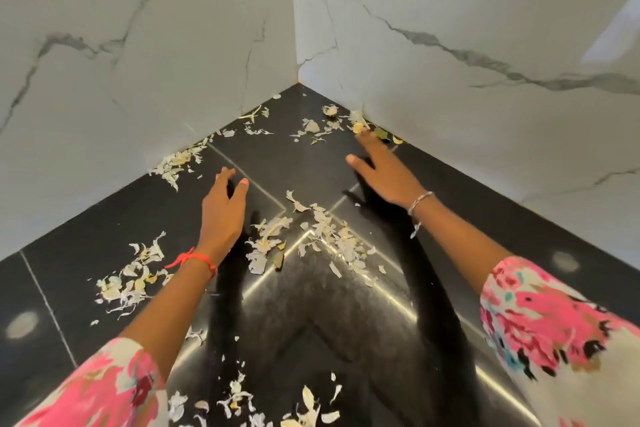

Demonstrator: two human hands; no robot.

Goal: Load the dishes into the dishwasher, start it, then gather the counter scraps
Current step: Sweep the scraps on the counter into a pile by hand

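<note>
Stretching out over the dark bench [512,218], both hands are empty. The left hand [221,215] is palm down, fingers [225,176] loosely bent. The right hand [386,175] has its fingers [370,146] straight, tips just beside peelings at the marble wall [450,87]. Scraps [325,241] lie scattered across the bench: between the hands, along both walls and near the sleeves [540,319].
</note>
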